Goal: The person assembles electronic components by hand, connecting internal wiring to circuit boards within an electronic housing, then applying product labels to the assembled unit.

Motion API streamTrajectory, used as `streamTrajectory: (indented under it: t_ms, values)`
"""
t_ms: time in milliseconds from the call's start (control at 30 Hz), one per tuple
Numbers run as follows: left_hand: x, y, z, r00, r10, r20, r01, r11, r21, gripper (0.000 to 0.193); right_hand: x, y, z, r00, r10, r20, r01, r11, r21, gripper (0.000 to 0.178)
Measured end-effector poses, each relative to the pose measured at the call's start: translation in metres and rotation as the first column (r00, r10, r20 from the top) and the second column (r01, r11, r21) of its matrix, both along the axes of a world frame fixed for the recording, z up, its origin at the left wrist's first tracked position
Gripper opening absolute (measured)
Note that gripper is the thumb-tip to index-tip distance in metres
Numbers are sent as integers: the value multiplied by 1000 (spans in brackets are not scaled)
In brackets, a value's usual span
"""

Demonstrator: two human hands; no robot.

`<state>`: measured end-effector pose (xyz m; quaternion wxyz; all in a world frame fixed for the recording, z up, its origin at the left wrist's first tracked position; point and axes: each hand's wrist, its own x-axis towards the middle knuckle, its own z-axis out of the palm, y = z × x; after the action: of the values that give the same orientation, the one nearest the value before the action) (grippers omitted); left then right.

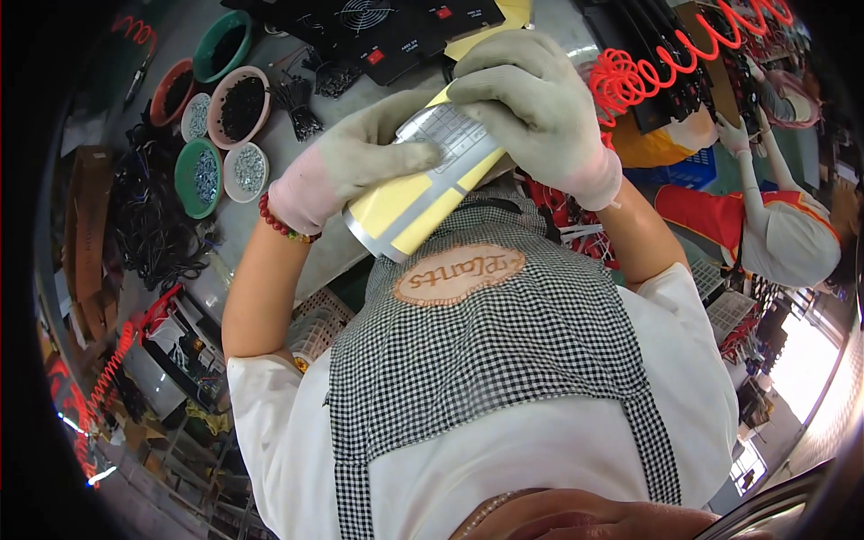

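A curled sheet of silver labels on yellow backing paper (pixel 418 209) is held in front of my apron. My left hand (pixel 346 166), in a pale work glove, grips the sheet's left side with the thumb pressed across its silver face. My right hand (pixel 544 117), gloved too, bends its fingers over the upper right end of the sheet. Its fingertips pinch there; whether a single label is between them is hidden. Beyond the hands lie black panels (pixel 409 49) with red switches and a round grille. More yellow paper (pixel 490 29) lies beside them.
Bowls of black parts (pixel 240 106) and silver screws (pixel 245 173) stand on the grey table (pixel 261 229) at the left, near bundled black cables (pixel 297 103). A red coiled hose (pixel 621 85) hangs at the right. Another person (pixel 787 229) works at far right.
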<state>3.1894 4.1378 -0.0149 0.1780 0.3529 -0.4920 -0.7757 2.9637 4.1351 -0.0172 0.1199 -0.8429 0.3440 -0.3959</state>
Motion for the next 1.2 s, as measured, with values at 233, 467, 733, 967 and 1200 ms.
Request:
streamTrajectory:
  t_ms: [233,467,733,967,1200]
  values:
    - [2,8,-37,907,360,-217,-195,818,542,47,2,-3,-21,969,-54,241,17,988,154,17]
    - [35,-15,-106,824,535,-187,-530,844,78,47,-23,-7,-7,467,-475,746,-35,833,553,17]
    - [56,-38,-129,894,422,-148,-415,906,78,42,-114,41,-85,814,-530,238,-49,345,937,29]
    - [2,-78,-165,869,425,-254,-277,842,462,49,-300,104,-109,634,-664,396,-225,331,916,35]
    - [-159,-184,-158,960,-126,248,87,983,163,32,-470,31,-193,-314,-650,692,-99,747,657,22]
